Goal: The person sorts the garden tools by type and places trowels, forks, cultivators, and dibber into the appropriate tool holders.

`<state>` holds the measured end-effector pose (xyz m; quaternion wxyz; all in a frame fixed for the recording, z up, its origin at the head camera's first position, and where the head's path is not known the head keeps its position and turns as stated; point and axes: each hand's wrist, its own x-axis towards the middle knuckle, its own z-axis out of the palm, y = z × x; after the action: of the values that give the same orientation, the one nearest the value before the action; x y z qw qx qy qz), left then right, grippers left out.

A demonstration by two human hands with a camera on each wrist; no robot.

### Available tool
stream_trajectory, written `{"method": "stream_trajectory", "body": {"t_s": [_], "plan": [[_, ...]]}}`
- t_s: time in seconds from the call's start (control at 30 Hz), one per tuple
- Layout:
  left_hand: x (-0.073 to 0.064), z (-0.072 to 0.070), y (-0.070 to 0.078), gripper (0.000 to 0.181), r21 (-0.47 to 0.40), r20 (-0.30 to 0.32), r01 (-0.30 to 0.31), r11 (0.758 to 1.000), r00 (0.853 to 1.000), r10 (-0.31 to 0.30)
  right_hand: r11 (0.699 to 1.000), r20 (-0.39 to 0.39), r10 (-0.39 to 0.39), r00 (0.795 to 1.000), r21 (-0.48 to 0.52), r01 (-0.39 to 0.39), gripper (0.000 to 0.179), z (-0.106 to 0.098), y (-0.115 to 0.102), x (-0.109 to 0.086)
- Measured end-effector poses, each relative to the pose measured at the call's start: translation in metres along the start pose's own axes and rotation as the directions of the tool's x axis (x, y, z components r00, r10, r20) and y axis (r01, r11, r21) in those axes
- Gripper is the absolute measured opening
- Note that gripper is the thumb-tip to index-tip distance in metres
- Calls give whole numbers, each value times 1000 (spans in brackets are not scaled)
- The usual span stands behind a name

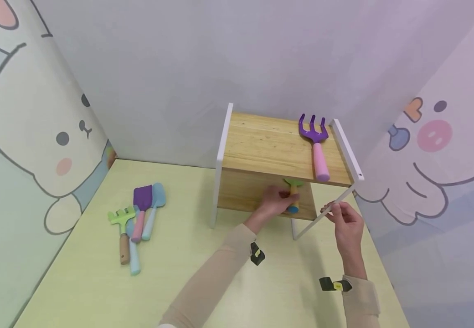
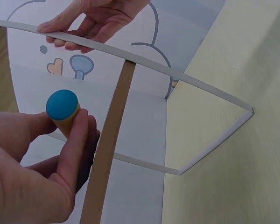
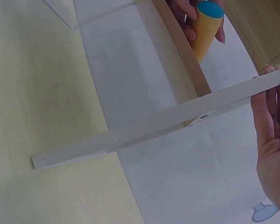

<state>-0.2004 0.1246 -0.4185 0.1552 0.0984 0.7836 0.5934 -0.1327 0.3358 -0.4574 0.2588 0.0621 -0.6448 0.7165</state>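
Note:
My left hand (image 1: 275,200) reaches under the top board of a two-tier wooden shelf (image 1: 261,146). Its thumb and fingers grip the yellow handle of a garden hand tool (image 1: 294,193); the blue end cap (image 2: 62,105) faces outward. The tool's green head is mostly hidden under the top board, over the lower board (image 1: 237,191). At the right side, my right hand (image 1: 348,223) pinches the white shelf frame (image 3: 144,119) between thumb and fingers. A purple hand fork (image 1: 315,136) with a pink handle lies on the top board, tines toward the back.
Left on the pale yellow table (image 1: 179,282) lies a pile: a green hand rake (image 1: 124,241) with brown handle, a purple-bladed shovel (image 1: 142,198) with pink handle, and blue tools such as a spade (image 1: 158,195). Cartoon-printed walls (image 1: 430,136) stand close around.

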Motion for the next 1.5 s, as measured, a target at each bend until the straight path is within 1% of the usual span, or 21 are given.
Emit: {"method": "stream_trajectory", "body": {"t_s": [0.03,0.17,0.27,0.4,0.53,0.63,0.8,1.0,1.17,1.27,1.33,1.5], "plan": [[0,1,1,31,-1,-6,8,1000,1000,-8,1000,-5,2,1000,-8,-2,14,0,0,0],[2,8,2,31,41,-42,17,999,999,-15,999,-25,12,1000,-31,-12,14,-1,-1,0],[3,12,3,29,56,-55,19,998,998,-16,999,-35,23,999,-43,-24,15,-1,-1,0],[4,15,3,28,56,-56,20,998,998,-17,998,-42,29,999,-55,-31,15,0,-2,0],[4,16,3,28,60,-57,11,998,998,-8,1000,-33,18,999,-20,-18,15,0,-3,-1],[3,16,2,29,29,-44,2,1000,999,-1,1000,-25,12,1000,-4,-12,14,0,-3,-1],[2,17,0,34,-37,-36,-22,999,999,20,1000,-30,19,999,-19,-20,14,0,-2,-1],[-1,16,-2,37,-28,-58,-50,998,997,48,1000,-26,18,999,-8,-18,14,0,-2,-1],[-6,14,-4,38,4,-104,-70,998,992,70,1000,-24,19,1000,-12,-20,14,0,-1,-1],[-9,12,-6,36,7,-106,-94,996,990,94,999,-26,27,999,-24,-27,15,0,-1,-1],[-12,11,-7,35,-3,-95,-111,994,989,110,999,-24,25,999,-24,-25,15,0,-1,-1],[-18,7,-11,32,-16,-82,-176,984,981,175,1000,-14,13,1000,-7,-13,14,1,-2,-1]]}}
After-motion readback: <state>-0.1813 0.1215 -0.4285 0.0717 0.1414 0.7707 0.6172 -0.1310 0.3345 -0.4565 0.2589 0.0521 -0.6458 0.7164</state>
